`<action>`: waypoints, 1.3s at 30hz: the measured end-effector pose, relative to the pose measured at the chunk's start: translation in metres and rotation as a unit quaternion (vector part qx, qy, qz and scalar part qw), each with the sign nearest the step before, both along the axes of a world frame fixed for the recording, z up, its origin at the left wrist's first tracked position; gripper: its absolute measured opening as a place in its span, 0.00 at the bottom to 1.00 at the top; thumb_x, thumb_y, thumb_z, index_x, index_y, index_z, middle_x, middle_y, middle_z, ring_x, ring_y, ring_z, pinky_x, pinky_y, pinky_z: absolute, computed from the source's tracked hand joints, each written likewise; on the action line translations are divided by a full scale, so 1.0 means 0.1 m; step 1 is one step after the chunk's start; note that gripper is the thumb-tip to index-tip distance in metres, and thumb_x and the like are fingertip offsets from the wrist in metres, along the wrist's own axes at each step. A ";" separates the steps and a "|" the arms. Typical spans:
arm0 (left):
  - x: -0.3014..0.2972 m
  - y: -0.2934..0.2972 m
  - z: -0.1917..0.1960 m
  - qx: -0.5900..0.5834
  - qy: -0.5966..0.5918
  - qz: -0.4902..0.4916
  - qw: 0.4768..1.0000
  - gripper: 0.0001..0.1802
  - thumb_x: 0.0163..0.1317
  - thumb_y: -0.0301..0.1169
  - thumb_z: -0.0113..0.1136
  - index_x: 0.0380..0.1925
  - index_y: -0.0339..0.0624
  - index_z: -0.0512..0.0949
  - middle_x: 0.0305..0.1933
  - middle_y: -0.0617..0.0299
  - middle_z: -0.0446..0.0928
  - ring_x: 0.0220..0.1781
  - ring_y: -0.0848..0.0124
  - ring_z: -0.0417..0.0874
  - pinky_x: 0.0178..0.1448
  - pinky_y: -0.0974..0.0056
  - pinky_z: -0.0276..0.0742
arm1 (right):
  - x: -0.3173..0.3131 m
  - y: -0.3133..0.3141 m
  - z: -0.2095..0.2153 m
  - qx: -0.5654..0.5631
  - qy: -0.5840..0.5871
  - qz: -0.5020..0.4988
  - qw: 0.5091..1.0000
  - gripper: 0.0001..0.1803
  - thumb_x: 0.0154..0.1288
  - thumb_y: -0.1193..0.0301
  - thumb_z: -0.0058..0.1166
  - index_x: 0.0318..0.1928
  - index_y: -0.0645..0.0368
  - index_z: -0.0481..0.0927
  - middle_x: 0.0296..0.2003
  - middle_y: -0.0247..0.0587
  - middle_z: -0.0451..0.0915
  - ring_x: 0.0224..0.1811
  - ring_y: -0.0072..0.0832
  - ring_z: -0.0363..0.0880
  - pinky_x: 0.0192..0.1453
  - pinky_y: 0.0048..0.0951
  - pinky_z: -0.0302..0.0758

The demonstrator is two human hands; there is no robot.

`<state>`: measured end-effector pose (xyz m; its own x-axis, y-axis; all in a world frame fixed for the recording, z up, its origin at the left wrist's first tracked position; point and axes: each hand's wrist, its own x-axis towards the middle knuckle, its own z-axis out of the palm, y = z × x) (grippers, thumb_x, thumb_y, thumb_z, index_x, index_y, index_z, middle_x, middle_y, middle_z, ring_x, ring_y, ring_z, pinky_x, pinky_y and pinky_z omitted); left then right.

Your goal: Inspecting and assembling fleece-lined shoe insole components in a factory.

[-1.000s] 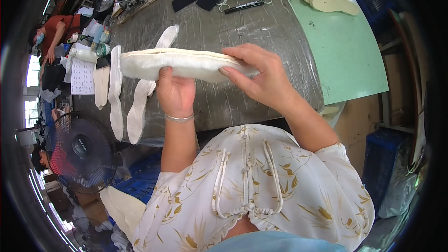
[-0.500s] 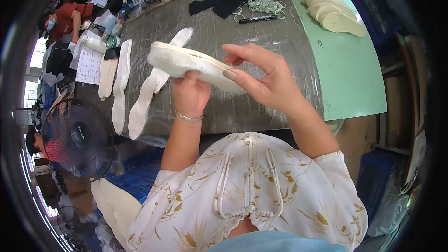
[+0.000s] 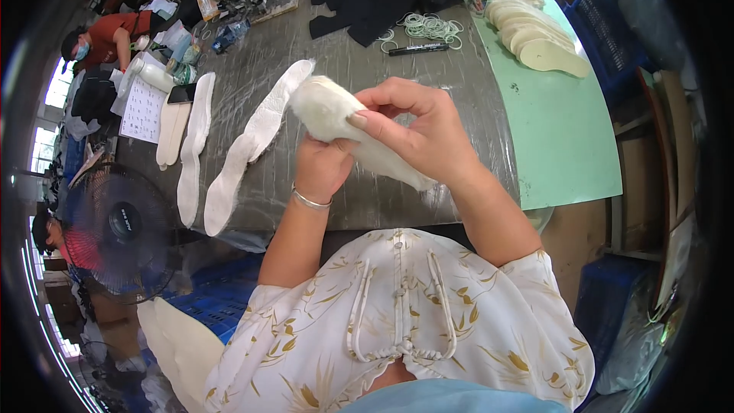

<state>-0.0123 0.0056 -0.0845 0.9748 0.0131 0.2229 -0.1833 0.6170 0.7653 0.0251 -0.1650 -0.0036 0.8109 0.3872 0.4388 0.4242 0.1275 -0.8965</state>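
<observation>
Both my hands hold a white fleecy insole (image 3: 329, 111) above the near edge of the grey plastic-covered table (image 3: 428, 69). My right hand (image 3: 420, 126) pinches its upper edge with thumb and fingers. My left hand (image 3: 321, 164), with a silver bangle on the wrist, supports it from underneath. The insole points up and left, its far tip raised and its heel end sticking out below my right hand.
Two white insoles (image 3: 256, 141) lie end to end left of my hands, more (image 3: 191, 141) further left beside a paper sheet (image 3: 143, 111). A stack of insoles (image 3: 535, 34) rests on a green board (image 3: 566, 130). Black fabric, rubber bands (image 3: 424, 27), a marker at the back. A fan (image 3: 122, 226) and a person in red (image 3: 103, 34) at left.
The insole has swung from lying crosswise to pointing up and left, closer to me. My right hand shifted from its right end to its upper edge.
</observation>
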 end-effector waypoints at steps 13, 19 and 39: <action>0.00 0.13 0.64 0.377 0.016 -0.025 0.926 0.25 0.57 0.25 0.67 0.57 0.36 0.75 0.47 0.60 0.83 0.50 0.74 0.82 0.56 0.65 0.78 | 0.15 -0.43 -0.24 0.068 0.114 0.052 0.990 0.13 0.68 0.76 0.59 0.51 0.66 0.82 0.40 0.37 0.85 0.39 0.19 0.82 0.46 0.22 0.79; -0.07 0.32 0.65 0.516 0.045 -0.029 0.855 0.20 0.56 0.29 0.70 0.49 0.35 0.81 0.39 0.61 0.84 0.44 0.75 0.83 0.52 0.69 0.78 | 0.16 -0.64 -0.81 0.196 0.173 0.013 0.965 0.13 0.69 0.72 0.60 0.51 0.64 0.83 0.42 0.39 0.85 0.42 0.23 0.83 0.48 0.26 0.81; -0.49 0.49 -0.19 0.762 -0.070 0.134 0.630 0.24 0.53 0.42 0.73 0.47 0.41 0.82 0.45 0.59 0.83 0.49 0.59 0.81 0.65 0.53 0.67 | -0.03 -0.91 -1.47 -0.251 0.095 -0.030 0.963 0.14 0.61 0.81 0.58 0.49 0.64 0.83 0.43 0.43 0.85 0.46 0.31 0.83 0.55 0.28 0.76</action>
<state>-0.0613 0.0550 -0.1033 0.9523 -0.1609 0.2593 -0.2568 -0.8816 0.3961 0.0220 -0.2557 -0.1508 0.8858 0.4613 0.0501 0.2392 -0.3613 -0.9013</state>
